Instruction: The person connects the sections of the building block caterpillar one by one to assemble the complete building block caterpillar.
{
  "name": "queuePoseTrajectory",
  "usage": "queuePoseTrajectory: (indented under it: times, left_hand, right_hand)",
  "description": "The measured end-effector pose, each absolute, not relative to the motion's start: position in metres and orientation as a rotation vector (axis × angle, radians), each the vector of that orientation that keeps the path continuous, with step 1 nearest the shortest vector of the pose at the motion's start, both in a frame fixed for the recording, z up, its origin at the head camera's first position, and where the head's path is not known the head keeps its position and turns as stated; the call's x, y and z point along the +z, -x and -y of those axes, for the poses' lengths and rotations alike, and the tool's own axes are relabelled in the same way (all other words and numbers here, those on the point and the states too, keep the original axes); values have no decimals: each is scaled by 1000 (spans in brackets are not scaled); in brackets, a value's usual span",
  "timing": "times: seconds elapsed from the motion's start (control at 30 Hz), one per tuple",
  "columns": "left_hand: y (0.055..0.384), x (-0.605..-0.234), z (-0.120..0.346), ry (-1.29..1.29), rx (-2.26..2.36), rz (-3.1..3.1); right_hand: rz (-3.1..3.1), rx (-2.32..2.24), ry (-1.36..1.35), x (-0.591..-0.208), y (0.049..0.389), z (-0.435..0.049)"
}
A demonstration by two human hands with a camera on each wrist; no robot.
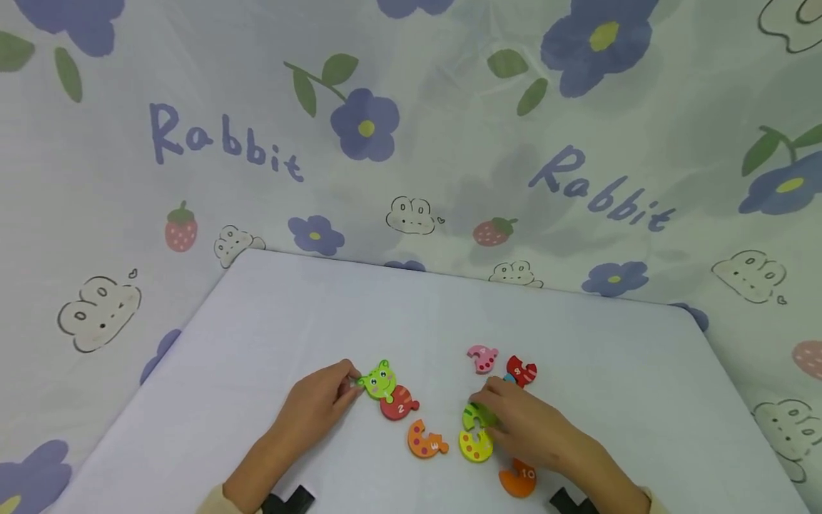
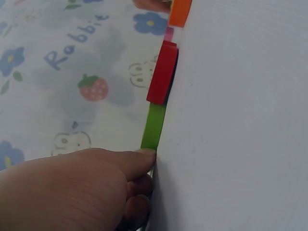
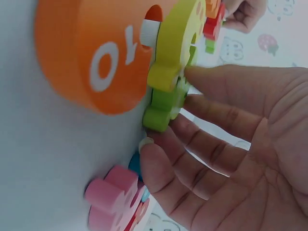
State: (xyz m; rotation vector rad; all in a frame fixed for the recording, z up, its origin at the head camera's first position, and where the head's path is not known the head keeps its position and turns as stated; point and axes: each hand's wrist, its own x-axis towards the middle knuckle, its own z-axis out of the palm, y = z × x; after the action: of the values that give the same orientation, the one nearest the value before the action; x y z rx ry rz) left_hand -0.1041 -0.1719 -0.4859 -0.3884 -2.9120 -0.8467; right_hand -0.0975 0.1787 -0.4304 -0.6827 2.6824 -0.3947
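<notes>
My left hand [image 1: 317, 403] pinches the edge of a green caterpillar-head puzzle piece [image 1: 379, 382] with a smiling face. It is linked to a red piece numbered 2 [image 1: 397, 405]; both lie on the table. My right hand [image 1: 529, 425] has thumb and fingers around a green puzzle piece [image 3: 161, 113], partly hidden by the hand. Against it sits a yellow spotted piece [image 1: 475, 447], close to the thumb. An orange piece numbered 3 [image 1: 424, 440] lies between the hands, apart from the others.
An orange piece numbered 10 [image 1: 519, 480] lies near my right wrist. Beyond the right hand are a pink piece [image 1: 481, 358] and a red piece [image 1: 521, 371], with a blue piece [image 3: 135, 164] partly covered. Patterned cloth [image 1: 443, 164] hangs behind the white table [image 1: 334, 307].
</notes>
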Motion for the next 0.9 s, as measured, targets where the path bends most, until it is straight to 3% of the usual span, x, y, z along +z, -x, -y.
queuePoseTrajectory:
  times: [0.6,0.9]
  left_hand:
    - [104,-483,171,333,-869,2958]
    - [105,-486,172,340,-886,2950]
  right_hand:
    - [-2621,-430,370,-433,85,-192]
    - [-2661,-364,533,-434,83,-191]
